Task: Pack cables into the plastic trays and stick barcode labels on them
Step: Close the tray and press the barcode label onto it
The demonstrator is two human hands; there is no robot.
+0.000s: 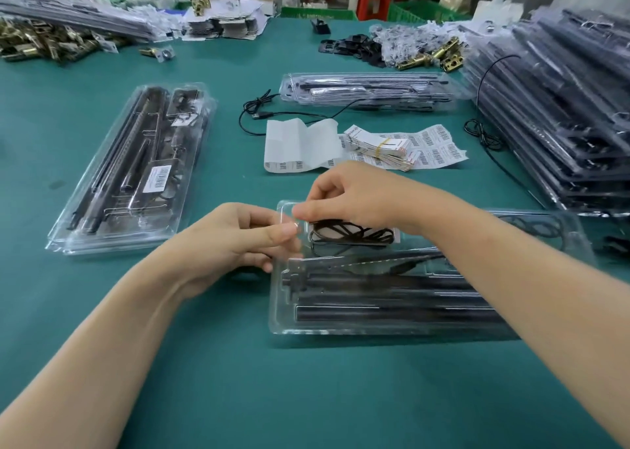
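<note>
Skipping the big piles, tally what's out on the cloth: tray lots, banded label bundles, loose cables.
Tray lots: 3 (near tray, left tray, far tray)
Banded label bundle: 1
Loose cables: 2 (centre cable, right cable)
Total: 6

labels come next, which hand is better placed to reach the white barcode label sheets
Right, probably. The right hand is in front of the white barcode label sheets; the left hand sits at the left corner of the clear plastic tray, farther off.
</note>
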